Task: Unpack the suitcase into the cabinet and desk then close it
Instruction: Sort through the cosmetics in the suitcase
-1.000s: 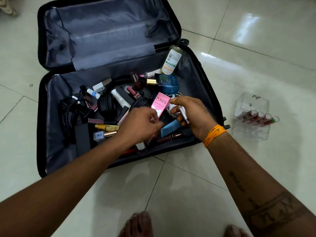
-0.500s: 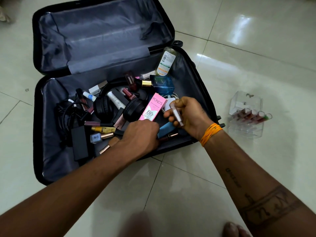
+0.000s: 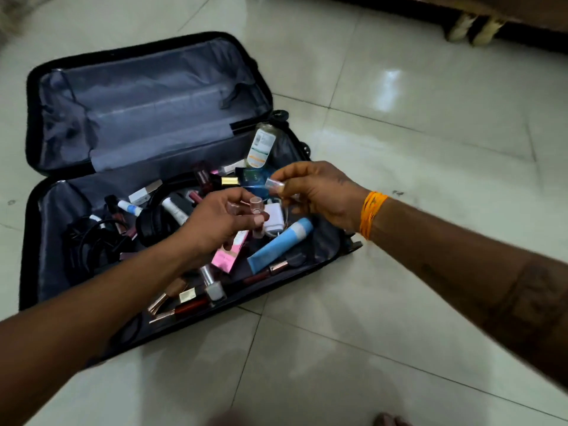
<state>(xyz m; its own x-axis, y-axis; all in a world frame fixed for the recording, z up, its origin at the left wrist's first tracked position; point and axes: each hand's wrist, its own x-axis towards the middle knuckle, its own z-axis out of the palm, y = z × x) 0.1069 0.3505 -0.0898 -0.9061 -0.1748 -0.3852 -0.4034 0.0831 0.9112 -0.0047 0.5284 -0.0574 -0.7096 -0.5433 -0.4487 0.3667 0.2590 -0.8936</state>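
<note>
Lifting clear of the clutter now — both hands have come up out of the suitcase (image 3: 147, 96), each with a small item, where half a second ago the left hand (image 3: 224, 222) was still down among the cosmetics. The left grip is curled round a small clear-capped tube (image 3: 255, 207), thumb and fingers pinching it; the right hand (image 3: 319, 192) pinches another small clear tube (image 3: 274, 183) between thumb and fingertips, as it did a moment back. The view has swung too, and the clear organiser seen earlier on the floor is out of frame.

Meaning for the task: two pieces are out, but the case lies open on the tiled floor (image 3: 399, 333), its near half crowded, so unpacking is at an early stage by my reading. Cabinet and desk not in view.

Materials — suitcase shell black and hard, lining grey, thin, wrinkled fabric. Inside: glossy pink carton (image 3: 230, 256), soft blue squeeze tube (image 3: 279, 244), white charger block (image 3: 274, 218), padded black headphones (image 3: 150, 226), tangled black cable (image 3: 89, 244), clear plastic bottle (image 3: 261, 146) with a printed label, small glass nail-polish bottle (image 3: 213, 287), slim metallic-capped lipsticks. Floor tiles are polished, reflective. Orange thread band (image 3: 370, 215) on the right wrist.
</note>
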